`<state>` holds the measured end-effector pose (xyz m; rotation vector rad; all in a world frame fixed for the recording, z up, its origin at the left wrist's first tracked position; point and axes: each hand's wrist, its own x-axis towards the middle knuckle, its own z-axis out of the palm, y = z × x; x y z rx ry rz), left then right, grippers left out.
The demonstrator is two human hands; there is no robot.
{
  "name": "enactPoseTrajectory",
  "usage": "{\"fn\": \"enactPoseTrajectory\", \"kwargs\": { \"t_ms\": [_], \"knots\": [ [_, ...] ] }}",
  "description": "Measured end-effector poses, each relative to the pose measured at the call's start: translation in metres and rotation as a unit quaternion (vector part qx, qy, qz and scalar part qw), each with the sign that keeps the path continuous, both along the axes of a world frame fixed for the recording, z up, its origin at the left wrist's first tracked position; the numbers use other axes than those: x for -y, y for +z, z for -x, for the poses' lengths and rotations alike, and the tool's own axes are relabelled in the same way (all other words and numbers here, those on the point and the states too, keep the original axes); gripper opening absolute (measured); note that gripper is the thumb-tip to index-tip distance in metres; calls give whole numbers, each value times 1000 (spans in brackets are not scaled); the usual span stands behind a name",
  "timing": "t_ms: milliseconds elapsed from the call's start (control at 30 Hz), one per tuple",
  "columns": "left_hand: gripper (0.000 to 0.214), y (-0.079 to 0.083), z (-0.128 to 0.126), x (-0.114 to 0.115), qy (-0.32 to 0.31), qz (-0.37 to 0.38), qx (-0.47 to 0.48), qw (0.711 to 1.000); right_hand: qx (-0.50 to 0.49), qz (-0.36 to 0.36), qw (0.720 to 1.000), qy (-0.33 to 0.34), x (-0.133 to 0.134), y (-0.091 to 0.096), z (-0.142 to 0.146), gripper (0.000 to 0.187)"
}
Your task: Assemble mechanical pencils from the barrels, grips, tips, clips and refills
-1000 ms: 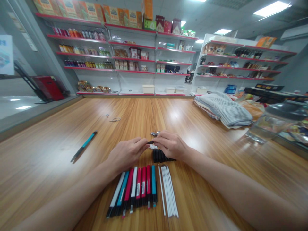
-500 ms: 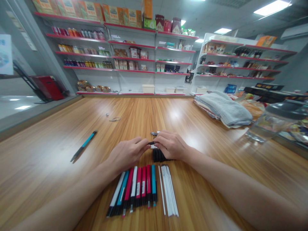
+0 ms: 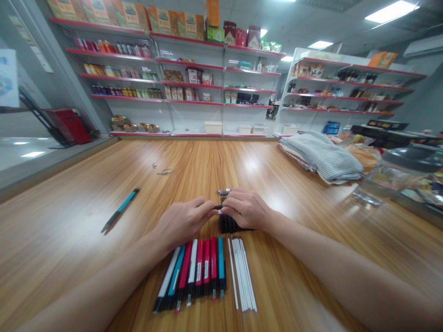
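Between the fingertips of both hands is a small dark pen part (image 3: 218, 207), mostly covered by the fingers. My left hand (image 3: 183, 221) pinches its left end, and my right hand (image 3: 249, 210) closes on the other. Just under my right hand lies a row of black pen grips (image 3: 228, 224), partly hidden. Small silvery metal pieces (image 3: 223, 191) sit beyond the fingers. Nearer to me are several pen barrels (image 3: 206, 263) in pink, blue and white with black ends. White pen refills (image 3: 244, 276) lie side by side to their right.
A blue and black pen (image 3: 121, 210) lies off to the left. Farther back are a small ring-like strip (image 3: 166, 171) and a tiny metal bit (image 3: 153, 164). Folded cloths (image 3: 321, 154) and a clear water jug (image 3: 380, 177) stand right. Stocked shelves (image 3: 190, 84) line the back.
My right hand has shifted very slightly, and the dark part between the fingers sits a little differently. Both hands keep their pinch; the laid-out pen parts have not moved.
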<state>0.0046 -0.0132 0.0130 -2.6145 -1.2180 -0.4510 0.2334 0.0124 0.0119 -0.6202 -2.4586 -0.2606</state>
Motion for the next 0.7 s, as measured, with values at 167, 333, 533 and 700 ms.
{"fn": "enactPoseTrajectory", "kwargs": {
  "t_ms": [167,333,533,700],
  "knots": [
    [31,4,-2,3,-4,-23,18,1000,12,-8,1000,-4,1,1,0,19],
    [28,3,-1,4,-6,-56,39,998,9,-16,1000,-6,0,1,-1,22],
    [18,0,0,-2,-54,-66,99,991,12,-24,1000,-8,-1,1,-1,26],
    [16,2,0,-3,-56,-50,106,992,9,-27,999,-22,0,2,1,28]
  ]
}}
